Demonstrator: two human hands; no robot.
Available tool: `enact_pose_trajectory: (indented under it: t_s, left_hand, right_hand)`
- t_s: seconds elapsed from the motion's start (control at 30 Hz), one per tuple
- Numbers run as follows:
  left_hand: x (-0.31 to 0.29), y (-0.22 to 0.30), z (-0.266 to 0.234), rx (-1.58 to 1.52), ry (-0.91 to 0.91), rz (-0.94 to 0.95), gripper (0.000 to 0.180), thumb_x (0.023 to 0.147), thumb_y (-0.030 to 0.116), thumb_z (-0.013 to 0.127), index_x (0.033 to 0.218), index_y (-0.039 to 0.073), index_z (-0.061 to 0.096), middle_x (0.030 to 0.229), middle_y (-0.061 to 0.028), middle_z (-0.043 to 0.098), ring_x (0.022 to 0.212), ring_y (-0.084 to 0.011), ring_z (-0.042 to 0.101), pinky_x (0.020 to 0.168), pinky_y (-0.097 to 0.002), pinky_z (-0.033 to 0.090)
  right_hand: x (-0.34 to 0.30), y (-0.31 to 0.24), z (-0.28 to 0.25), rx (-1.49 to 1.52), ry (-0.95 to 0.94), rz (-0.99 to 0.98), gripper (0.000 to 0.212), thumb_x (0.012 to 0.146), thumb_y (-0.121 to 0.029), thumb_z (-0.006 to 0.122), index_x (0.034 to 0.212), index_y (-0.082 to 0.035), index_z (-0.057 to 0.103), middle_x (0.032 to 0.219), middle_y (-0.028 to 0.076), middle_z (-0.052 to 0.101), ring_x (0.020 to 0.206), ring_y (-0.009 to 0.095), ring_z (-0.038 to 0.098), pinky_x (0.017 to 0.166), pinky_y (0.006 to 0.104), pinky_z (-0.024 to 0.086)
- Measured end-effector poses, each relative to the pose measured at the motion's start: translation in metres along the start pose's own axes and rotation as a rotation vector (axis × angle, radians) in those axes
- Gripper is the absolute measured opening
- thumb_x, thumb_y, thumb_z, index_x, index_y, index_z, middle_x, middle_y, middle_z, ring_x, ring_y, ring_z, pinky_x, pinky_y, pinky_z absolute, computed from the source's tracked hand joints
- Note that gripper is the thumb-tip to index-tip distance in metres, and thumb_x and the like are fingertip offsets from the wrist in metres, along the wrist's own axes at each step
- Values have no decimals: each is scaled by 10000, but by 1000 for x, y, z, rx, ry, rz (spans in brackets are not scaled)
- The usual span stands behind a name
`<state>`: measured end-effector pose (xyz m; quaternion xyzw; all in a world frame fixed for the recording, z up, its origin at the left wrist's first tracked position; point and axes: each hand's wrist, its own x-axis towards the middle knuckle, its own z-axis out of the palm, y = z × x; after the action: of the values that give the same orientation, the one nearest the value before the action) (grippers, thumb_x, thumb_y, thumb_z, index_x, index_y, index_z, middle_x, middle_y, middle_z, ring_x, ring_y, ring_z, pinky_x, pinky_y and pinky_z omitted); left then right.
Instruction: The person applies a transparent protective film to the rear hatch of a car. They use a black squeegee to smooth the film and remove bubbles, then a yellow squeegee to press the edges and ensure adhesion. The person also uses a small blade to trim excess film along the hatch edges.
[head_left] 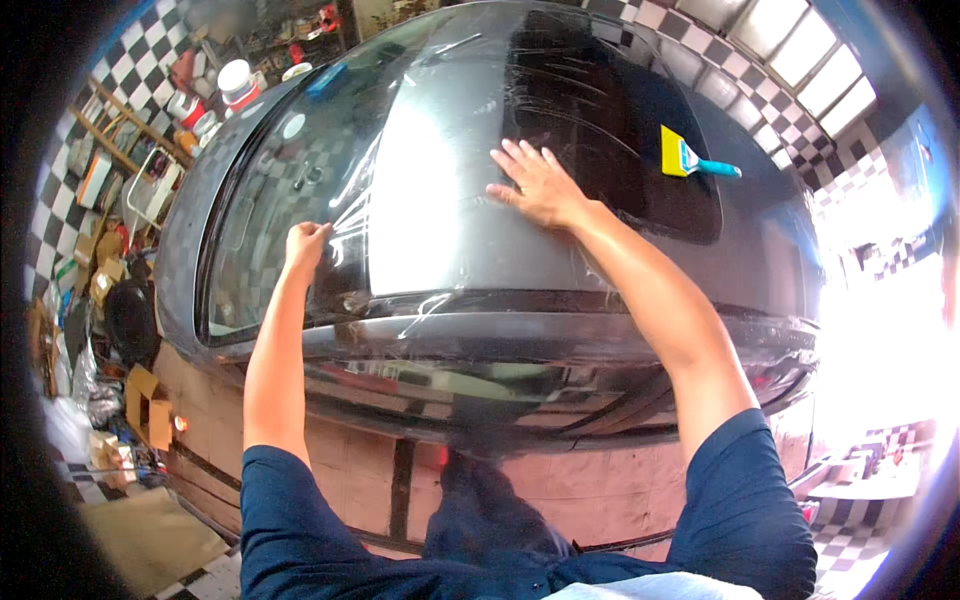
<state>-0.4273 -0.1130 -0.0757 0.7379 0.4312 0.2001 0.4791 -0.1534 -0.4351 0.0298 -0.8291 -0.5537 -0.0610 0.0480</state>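
A dark grey car's roof [480, 250] spreads out in front of me, with glossy clear film [350, 215] over its front part. My left hand [306, 243] is closed in a pinch on the film above the windshield [270, 200]; creases run from the fingertips. My right hand [540, 185] is open, fingers spread, palm down at the front edge of the dark sunroof [590, 120]. Streaks show on the glass. Farther right, a squeegee [676, 152] with a yellow blade and teal handle lies across the sunroof's rear edge.
Along the left wall are white buckets [236, 80], a step stool [153, 187], an opened cardboard box [148, 408] and heaped clutter. The car's side and door windows [450, 385] stand between me and the roof. Bright light comes from the right.
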Motion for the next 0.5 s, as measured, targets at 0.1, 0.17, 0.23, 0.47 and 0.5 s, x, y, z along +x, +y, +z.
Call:
enact_pose_trajectory:
  t_s: [0.1, 0.17, 0.23, 0.47, 0.5]
  left_hand:
    - [6, -11, 0, 17, -4, 22, 300, 820, 285, 672, 688, 32, 583, 530, -7, 495, 424, -92, 430, 396, -291, 329]
    - [-8, -3, -3, 14, -44, -36, 341, 831, 330, 670, 678, 47, 559, 531, -1, 490, 421, -90, 432, 390, -281, 337]
    - [-36, 23, -8, -167, -172, -212, 359, 842, 371, 656, 688, 64, 553, 540, 10, 488, 419, -85, 429, 386, -268, 336]
    - [-113, -4, -60, -299, -480, -296, 259, 850, 298, 669, 754, 98, 535, 690, 4, 570, 577, -85, 529, 524, -233, 417]
    - [-114, -10, -58, -322, -478, -217, 245, 857, 278, 662, 756, 93, 538, 698, 8, 572, 601, -82, 535, 550, -233, 423]
  right_hand:
    - [-28, 31, -30, 144, 244, 1, 577, 917, -496, 418, 1303, -71, 468, 1369, 171, 430, 1290, 299, 381, 1084, 379, 275]
    - [-74, 75, -45, 168, 318, 142, 437, 892, -354, 530, 1214, -60, 537, 1258, 165, 524, 1183, 308, 478, 1006, 390, 369]
    - [-134, 113, -57, 37, 295, 308, 353, 870, -286, 566, 1131, -50, 591, 1165, 152, 580, 1094, 323, 530, 954, 401, 409]
    - [-244, -34, -69, 179, 218, 57, 365, 779, -276, 685, 1064, -68, 590, 1033, 107, 573, 980, 281, 541, 824, 392, 466]
    - [-250, -57, -58, 200, 207, 39, 430, 759, -283, 704, 1103, -62, 571, 1070, 109, 546, 998, 282, 527, 852, 400, 444]
